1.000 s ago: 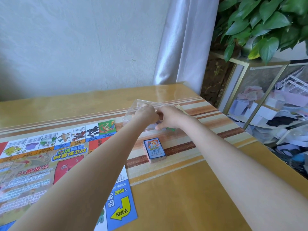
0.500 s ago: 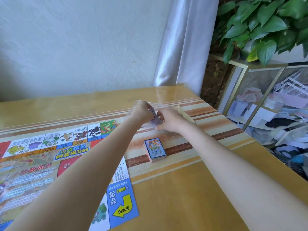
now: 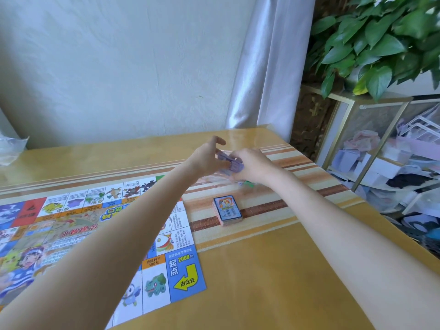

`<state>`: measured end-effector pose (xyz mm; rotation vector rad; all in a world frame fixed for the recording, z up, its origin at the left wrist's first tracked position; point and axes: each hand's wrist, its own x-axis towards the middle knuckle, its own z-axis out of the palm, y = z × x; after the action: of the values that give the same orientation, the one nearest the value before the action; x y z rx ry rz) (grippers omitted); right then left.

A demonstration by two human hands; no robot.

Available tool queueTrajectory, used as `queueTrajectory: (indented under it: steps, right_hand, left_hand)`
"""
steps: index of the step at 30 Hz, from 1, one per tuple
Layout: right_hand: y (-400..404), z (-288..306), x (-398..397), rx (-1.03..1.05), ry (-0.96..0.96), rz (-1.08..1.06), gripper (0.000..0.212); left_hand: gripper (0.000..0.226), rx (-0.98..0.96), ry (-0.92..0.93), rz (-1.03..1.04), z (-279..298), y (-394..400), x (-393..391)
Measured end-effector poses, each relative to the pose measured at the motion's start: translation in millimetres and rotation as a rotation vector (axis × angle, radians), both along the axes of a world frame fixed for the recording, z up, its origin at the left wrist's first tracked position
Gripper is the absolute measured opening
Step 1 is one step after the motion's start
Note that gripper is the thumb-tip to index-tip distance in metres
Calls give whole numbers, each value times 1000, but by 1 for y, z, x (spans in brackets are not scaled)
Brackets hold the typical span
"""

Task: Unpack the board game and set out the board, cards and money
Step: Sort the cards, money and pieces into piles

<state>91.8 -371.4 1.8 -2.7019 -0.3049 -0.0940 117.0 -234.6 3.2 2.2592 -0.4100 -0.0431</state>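
Holding purple, seemingly bent money wad, both hands' grip

Bare yellow wooden tabletop open near right, pink-edged card deck mid-runway, possibly clear plastic wrap beyond.

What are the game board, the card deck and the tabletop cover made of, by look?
Game board: thin printed paper or light card, semi-gloss; it lies flat with fold lines.
Card deck: coated paper cards, stacked; layered pink edges show.
Tabletop cover: probably clear soft plastic over a striped cloth; glossy glare, and the stripes show through.
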Motion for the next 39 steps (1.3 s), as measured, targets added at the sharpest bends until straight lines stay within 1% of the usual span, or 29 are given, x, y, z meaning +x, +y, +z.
queueTrajectory:
  steps: [1, 2, 3, 4, 6, 8, 11, 14, 17, 20, 23, 28, 31, 33, 35, 37, 38, 39]
  right_hand:
    - [-6, 3, -3, -43, 26, 19, 35]
    - [-11, 5, -7, -74, 49, 32, 36]
    - [-16, 7, -10, -98, 66, 44, 36]
    - [-20, 9, -13, -123, 86, 56, 37]
    - [-25, 10, -19, -178, 139, 80, 41]
    - [-29, 6, -25, -259, 187, 80, 46]
    - [-35, -7, -33, -300, 230, 78, 55]
    - [-40, -20, -37, -335, 202, 84, 48]
    - [-47, -28, -36, -344, 177, 91, 57]
    - [-52, -32, -35, -357, 197, 82, 51]
    - [-54, -31, -37, -302, 235, 62, 50]
    - [-57, -28, -38, -265, 247, 43, 48]
    - [-56, -27, -38, -277, 251, 43, 49]
    - [-54, -28, -38, -304, 254, 52, 50]
    - [-54, -25, -38, -312, 280, 64, 58]
    - [-56, -12, -35, -269, 314, 58, 69]
    - [-58, -4, -32, -244, 304, 46, 71]
    - [-58, 4, -28, -220, 276, 28, 67]
  left_hand:
    - [58, 148, -51, -75, 3, -1, -6]
    - [62, 307, -112, -134, 5, -5, -13]
    - [60, 454, -175, -173, 6, -9, -20]
    - [53, 567, -229, -191, 6, -15, -27]
    - [36, 673, -284, -163, 4, -26, -41]
    - [30, 672, -271, -133, -4, -36, -47]
    - [30, 585, -188, -102, -20, -46, -56]
    - [35, 500, -173, -73, -34, -56, -62]
    - [37, 558, -214, -38, -43, -63, -65]
    - [35, 670, -246, 52, -52, -69, -67]
    - [29, 704, -192, 85, -56, -72, -67]
    - [46, 707, -79, -11, -50, -70, -62]
    - [43, 685, -59, -40, -48, -68, -61]
    - [38, 678, -58, -45, -47, -66, -62]
    - [51, 684, -80, -88, -44, -65, -63]
    - [64, 650, -131, -94, -34, -60, -61]
    - [66, 610, -158, -62, -28, -55, -57]
    - [63, 574, -186, -23, -22, -49, -51]
